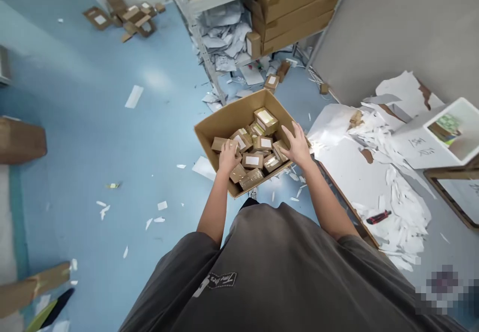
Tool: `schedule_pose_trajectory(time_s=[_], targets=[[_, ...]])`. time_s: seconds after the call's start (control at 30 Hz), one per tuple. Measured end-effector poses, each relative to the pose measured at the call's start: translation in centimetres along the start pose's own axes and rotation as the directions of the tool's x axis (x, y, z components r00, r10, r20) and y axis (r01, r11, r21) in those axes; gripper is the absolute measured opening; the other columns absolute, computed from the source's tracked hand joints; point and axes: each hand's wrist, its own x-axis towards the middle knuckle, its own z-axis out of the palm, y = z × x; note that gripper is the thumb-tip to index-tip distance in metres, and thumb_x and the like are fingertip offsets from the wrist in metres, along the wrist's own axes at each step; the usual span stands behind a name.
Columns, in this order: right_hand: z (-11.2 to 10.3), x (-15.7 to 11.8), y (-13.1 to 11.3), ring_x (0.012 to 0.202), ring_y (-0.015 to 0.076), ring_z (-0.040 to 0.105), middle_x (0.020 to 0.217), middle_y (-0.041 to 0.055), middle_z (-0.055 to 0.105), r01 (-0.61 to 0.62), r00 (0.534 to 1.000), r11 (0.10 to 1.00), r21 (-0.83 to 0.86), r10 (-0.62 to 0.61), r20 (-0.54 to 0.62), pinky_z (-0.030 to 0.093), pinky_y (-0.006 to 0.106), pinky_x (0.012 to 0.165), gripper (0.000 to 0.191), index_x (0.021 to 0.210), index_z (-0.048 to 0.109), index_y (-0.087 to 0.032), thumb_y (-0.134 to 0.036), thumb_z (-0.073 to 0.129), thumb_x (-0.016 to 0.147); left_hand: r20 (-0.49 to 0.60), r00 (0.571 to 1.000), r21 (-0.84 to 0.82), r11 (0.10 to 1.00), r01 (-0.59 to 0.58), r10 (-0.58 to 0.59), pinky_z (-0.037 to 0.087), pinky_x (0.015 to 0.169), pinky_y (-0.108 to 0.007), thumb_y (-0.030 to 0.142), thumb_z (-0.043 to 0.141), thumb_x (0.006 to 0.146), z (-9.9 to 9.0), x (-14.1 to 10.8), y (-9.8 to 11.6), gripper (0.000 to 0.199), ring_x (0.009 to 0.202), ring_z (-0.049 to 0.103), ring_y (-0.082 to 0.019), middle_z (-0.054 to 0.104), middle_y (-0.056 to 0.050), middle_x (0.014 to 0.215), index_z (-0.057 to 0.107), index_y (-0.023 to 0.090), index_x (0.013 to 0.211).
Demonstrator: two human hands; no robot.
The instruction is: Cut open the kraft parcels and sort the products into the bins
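Observation:
A large open cardboard box [209, 125] stands in front of my body, with several small brown cardboard boxes heaped inside, many with white labels. My left hand [229, 157] reaches over its near left side, fingers bent around a small cardboard box [219, 144]. The fingers partly cover that box. Over the right wall of the large box is my right hand [297, 146], its fingers spread and holding nothing. Near its fingertips lies another small box [280, 150]. A small labelled box [266, 118] sits highest on the heap, toward the far corner.
A metal shelf [213, 0] with long cartons and crumpled paper stands ahead. To the right, a red utility knife [378, 217] lies on torn white paper beside a white open carton [419, 142]. Paper scraps litter the blue floor [149, 122]; small boxes [130, 18] lie far left.

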Motion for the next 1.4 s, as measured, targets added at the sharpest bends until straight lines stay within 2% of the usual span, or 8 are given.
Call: schedule_pose_trajectory(time_s=[0.17, 0.33, 0.63, 0.8, 0.93, 1.13, 1.3, 1.4], targets=[[5.4, 7.7, -3.1, 0.167, 0.0468, 0.012, 0.183, 0.0118, 0.011, 0.091, 0.986, 0.995, 0.048, -0.097, 0.137, 0.025, 0.073, 0.131, 0.1, 0.176, 0.024, -0.03, -0.044, 0.078, 0.093, 0.034, 0.989, -0.035, 0.988, 0.148, -0.147, 0.035, 0.131, -0.061, 0.045, 0.089, 0.084, 0.0, 1.9, -5.7, 0.101, 0.165, 0.024, -0.046, 0.024, -0.018, 0.181, 0.039, 0.023, 0.169], [13.9, 13.4, -3.7, 0.167, 0.0467, 0.011, 0.183, 0.0118, 0.01, 0.213, 0.923, 0.971, 0.108, -0.236, 0.302, 0.025, 0.072, 0.131, 0.1, 0.177, 0.022, -0.029, -0.049, 0.076, 0.094, 0.1, 0.959, -0.068, 0.96, 0.272, -0.265, 0.032, 0.131, -0.064, 0.049, 0.092, 0.082, 3.3, 3.3, -9.0, 0.11, 0.166, 0.018, -0.051, 0.014, -0.018, 0.183, 0.035, 0.022, 0.172], [33.9, 18.9, -1.6, 0.166, 0.0516, 0.009, 0.184, 0.0163, 0.003, 0.207, 0.767, 0.971, 0.118, -0.236, 0.596, 0.027, 0.074, 0.126, 0.123, 0.178, 0.011, -0.028, -0.057, 0.085, 0.085, 0.298, 0.892, 0.08, 0.94, 0.331, -0.339, 0.033, 0.128, -0.067, 0.046, 0.08, 0.092, 13.8, 14.0, -18.2, 0.106, 0.169, 0.009, -0.044, 0.01, -0.01, 0.186, 0.02, 0.031, 0.178], [45.9, 18.8, -1.6, 0.165, 0.0521, 0.01, 0.183, 0.0178, -0.001, 0.138, 0.736, 0.98, 0.146, -0.2, 0.646, 0.027, 0.073, 0.127, 0.137, 0.178, 0.006, -0.028, -0.063, 0.091, 0.077, 0.244, 0.908, 0.022, 0.938, 0.345, -0.34, 0.025, 0.131, -0.068, 0.035, 0.064, 0.1, 20.6, 21.7, -23.8, 0.081, 0.171, 0.003, -0.041, 0.011, 0.0, 0.186, 0.033, 0.035, 0.174], [52.0, 18.4, -2.0, 0.161, 0.0519, 0.018, 0.18, 0.0214, 0.007, 0.08, 0.751, 0.992, 0.097, -0.124, 0.649, 0.032, 0.073, 0.124, 0.143, 0.177, 0.007, -0.028, -0.058, 0.098, 0.07, 0.176, 0.942, -0.068, 0.952, 0.3, -0.284, 0.016, 0.135, -0.065, 0.026, 0.058, 0.099, 24.0, 25.4, -26.6, 0.073, 0.172, -0.002, -0.035, 0.016, 0.006, 0.185, 0.044, 0.039, 0.169], [50.8, 18.1, -1.7, 0.151, 0.0458, 0.03, 0.172, 0.0213, 0.022, 0.142, 0.771, 0.982, 0.125, -0.189, 0.608, 0.042, 0.065, 0.121, 0.13, 0.176, 0.019, -0.025, -0.035, 0.097, 0.072, 0.188, 0.956, 0.048, 0.974, 0.221, -0.226, 0.008, 0.134, -0.069, 0.027, 0.063, 0.095, 23.1, 24.4, -26.1, 0.079, 0.171, -0.004, -0.041, 0.025, -0.01, 0.183, 0.042, 0.025, 0.171], [42.1, 17.2, -1.5, 0.154, 0.0459, 0.027, 0.173, 0.0196, 0.026, 0.268, 0.744, 0.946, 0.181, -0.322, 0.586, 0.04, 0.064, 0.123, 0.123, 0.175, 0.03, -0.026, -0.025, 0.094, 0.07, 0.109, 0.985, 0.083, 0.988, 0.128, -0.137, 0.009, 0.136, -0.065, 0.03, 0.079, 0.082, 15.7, 17.5, -19.8, 0.1, 0.169, 0.007, -0.047, 0.034, -0.022, 0.176, 0.037, 0.015, 0.171], [34.9, 16.3, -1.6, 0.155, 0.0469, 0.029, 0.173, 0.019, 0.027, 0.309, 0.782, 0.93, 0.198, -0.367, 0.504, 0.039, 0.067, 0.124, 0.123, 0.175, 0.03, -0.027, -0.027, 0.095, 0.07, 0.052, 0.996, 0.11, 0.992, 0.066, -0.072, 0.013, 0.135, -0.065, 0.024, 0.078, 0.08, 9.6, 13.9, -14.8, 0.098, 0.168, 0.014, -0.047, 0.04, -0.022, 0.173, 0.041, 0.017, 0.17]])
